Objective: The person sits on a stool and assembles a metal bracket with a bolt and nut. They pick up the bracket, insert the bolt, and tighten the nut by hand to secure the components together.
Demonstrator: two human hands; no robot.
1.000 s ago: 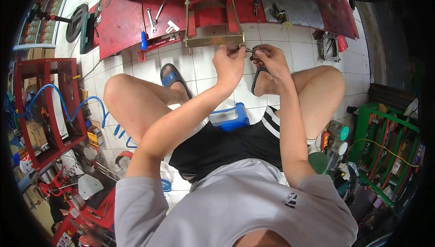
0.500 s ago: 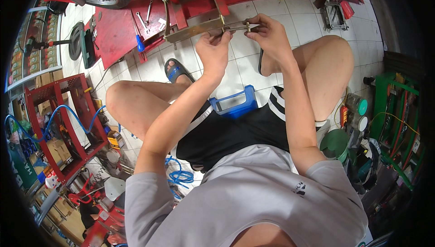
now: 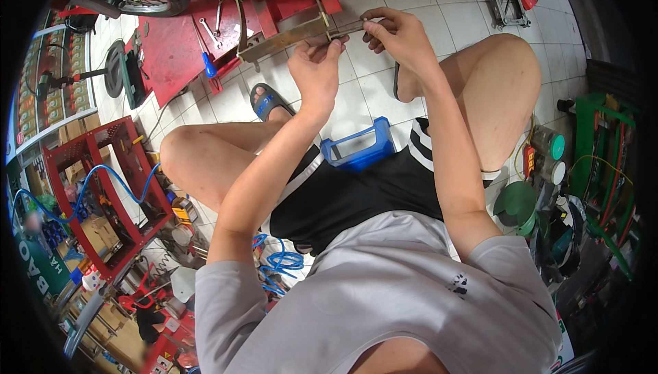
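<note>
Pinching small dark metal part (image 3: 346, 28) with right hand (image 3: 397, 34) fingertips; left hand (image 3: 317, 65) gripping rusty flat metal bar (image 3: 284, 37). Fitting unfinished.

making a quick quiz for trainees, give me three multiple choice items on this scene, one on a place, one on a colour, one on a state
1. Where does the blue plastic case lie?
A on the red rack
B on the tiled floor between the knees
C on the red ramp

2. What colour is the handle of the screwdriver on the red ramp?
A blue
B yellow
C green

3. What are the hands doing?
A hanging free
B left hand and right hand both gripping the metal bar
C holding a cup

Answers: 1 B, tiles surround it; 2 A, the handle is blue; 3 B, fingers close on the bar.
</note>
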